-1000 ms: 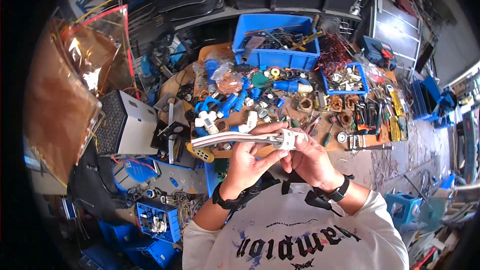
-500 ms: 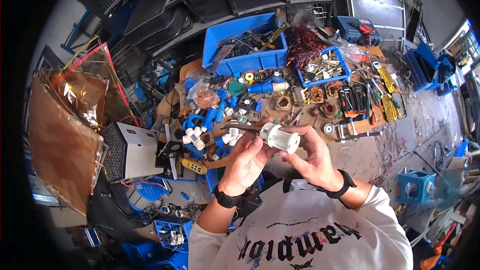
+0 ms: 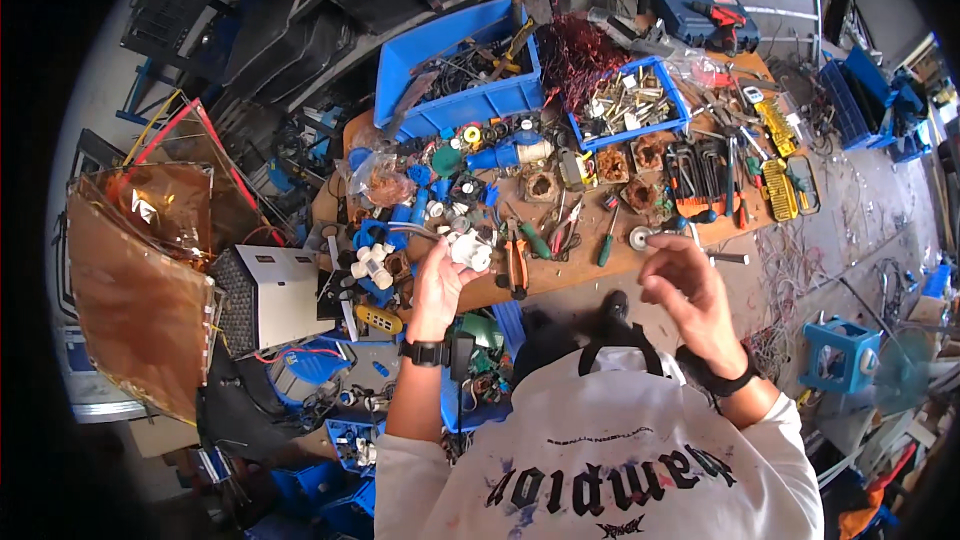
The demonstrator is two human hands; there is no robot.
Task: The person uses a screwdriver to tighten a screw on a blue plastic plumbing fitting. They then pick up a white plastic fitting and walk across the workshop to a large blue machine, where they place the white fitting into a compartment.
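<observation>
My left hand (image 3: 436,288) is closed on a white plastic spool-like part (image 3: 468,252), above the near left side of the workbench. The fingers partly cover it. A thin grey strip (image 3: 412,230) sticks out to the left, beside the fingertips. Apart on the right, my right hand (image 3: 692,298) hovers over the bench's front edge with bent, separated fingers and nothing visible in them. Just beyond it lie a small round metal piece (image 3: 641,238) and a hammer-like tool (image 3: 728,258). White pipe fittings (image 3: 373,266) sit left of my left hand.
Orange-handled cutters (image 3: 516,265), green screwdrivers (image 3: 606,245) and several rusty coil cores (image 3: 541,186) lie on the wooden bench (image 3: 570,282). Behind them are a large blue bin (image 3: 460,118) of tools and a blue tray (image 3: 640,136) of metal parts. A blue stool (image 3: 840,355) stands right.
My right hand has let go of the white spool-like part and moved right. My left hand has carried the part left, and the view has shifted slightly.
</observation>
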